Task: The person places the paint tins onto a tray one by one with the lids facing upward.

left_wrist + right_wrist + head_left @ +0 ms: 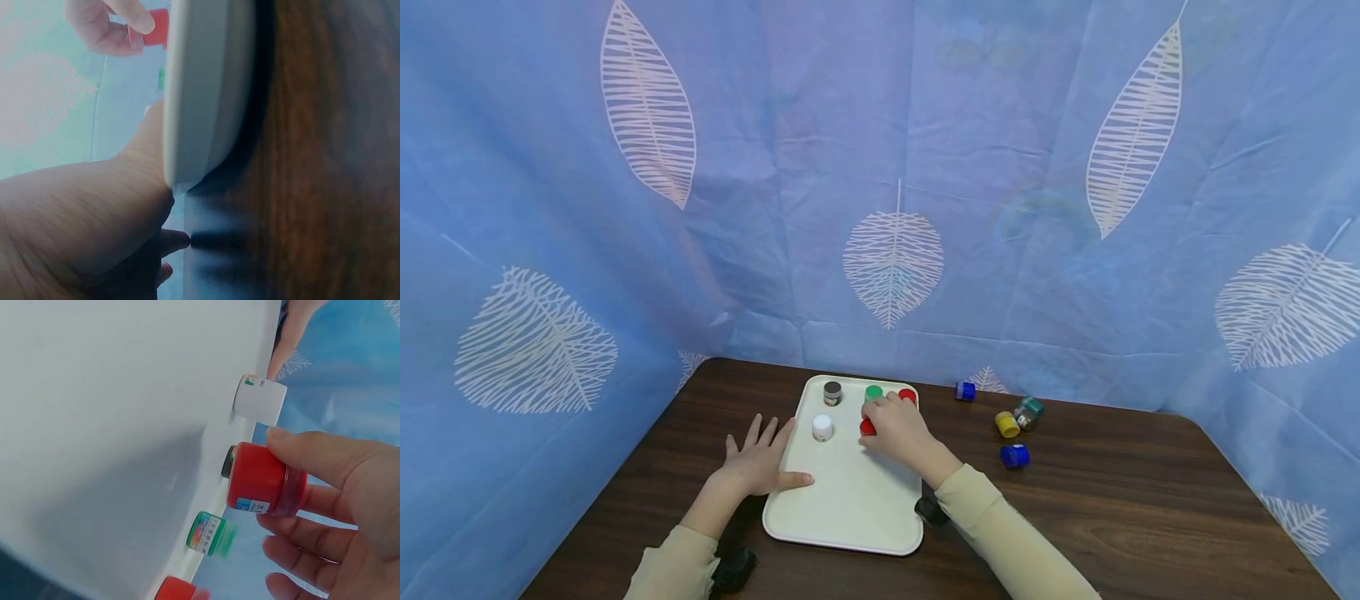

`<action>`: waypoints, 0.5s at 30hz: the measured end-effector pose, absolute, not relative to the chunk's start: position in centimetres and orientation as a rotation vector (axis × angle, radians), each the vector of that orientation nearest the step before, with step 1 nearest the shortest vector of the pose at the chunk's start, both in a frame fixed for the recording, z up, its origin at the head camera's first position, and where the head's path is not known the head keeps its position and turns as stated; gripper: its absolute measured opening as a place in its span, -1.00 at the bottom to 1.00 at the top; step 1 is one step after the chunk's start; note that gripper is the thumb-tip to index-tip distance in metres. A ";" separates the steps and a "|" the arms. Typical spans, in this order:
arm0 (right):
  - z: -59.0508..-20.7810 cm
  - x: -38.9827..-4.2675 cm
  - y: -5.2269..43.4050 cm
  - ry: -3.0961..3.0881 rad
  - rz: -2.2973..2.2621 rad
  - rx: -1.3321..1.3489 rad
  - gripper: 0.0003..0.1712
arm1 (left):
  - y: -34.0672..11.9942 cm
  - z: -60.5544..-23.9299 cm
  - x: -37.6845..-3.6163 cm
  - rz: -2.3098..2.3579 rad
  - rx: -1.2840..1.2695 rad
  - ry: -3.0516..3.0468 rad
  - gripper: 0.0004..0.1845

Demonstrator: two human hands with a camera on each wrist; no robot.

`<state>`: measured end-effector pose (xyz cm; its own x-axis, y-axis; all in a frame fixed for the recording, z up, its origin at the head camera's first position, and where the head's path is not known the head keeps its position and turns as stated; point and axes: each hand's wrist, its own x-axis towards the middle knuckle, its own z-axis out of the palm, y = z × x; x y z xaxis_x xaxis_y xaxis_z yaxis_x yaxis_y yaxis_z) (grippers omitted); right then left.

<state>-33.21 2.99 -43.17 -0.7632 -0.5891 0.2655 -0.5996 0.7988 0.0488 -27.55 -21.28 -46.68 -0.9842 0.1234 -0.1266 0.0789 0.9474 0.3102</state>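
Note:
My right hand (898,427) pinches a small red paint jar (257,478) by its cap end, over the white tray (850,510). Whether the jar's base touches the tray I cannot tell. On the tray's far part stand a green jar (205,532), a second red jar (907,395) and a dark grey jar (832,393). A white jar (822,427) is nearer, left of the held one. My left hand (754,464) rests at the tray's left edge with fingers spread, its thumb over the rim. The left wrist view hides most of those fingers.
Right of the tray, on the dark wooden table (1112,500), lie two blue jars, one farther back (966,391) and one nearer (1015,456). A yellow jar (1007,425) and a teal-ended jar (1028,412) lie between them. A blue leaf-patterned cloth (985,250) hangs behind.

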 end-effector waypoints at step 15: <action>-43.9 -34.2 1.5 -2.769 0.055 0.887 -0.63 | -21.3 -46.8 -27.7 0.454 0.135 2.932 0.20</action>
<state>-34.19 1.50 -43.88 -0.7894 -0.5686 0.2312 -0.5774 0.8158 0.0349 -27.75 -21.28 -46.78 -0.9813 0.1154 -0.1543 0.0633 0.9495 0.3074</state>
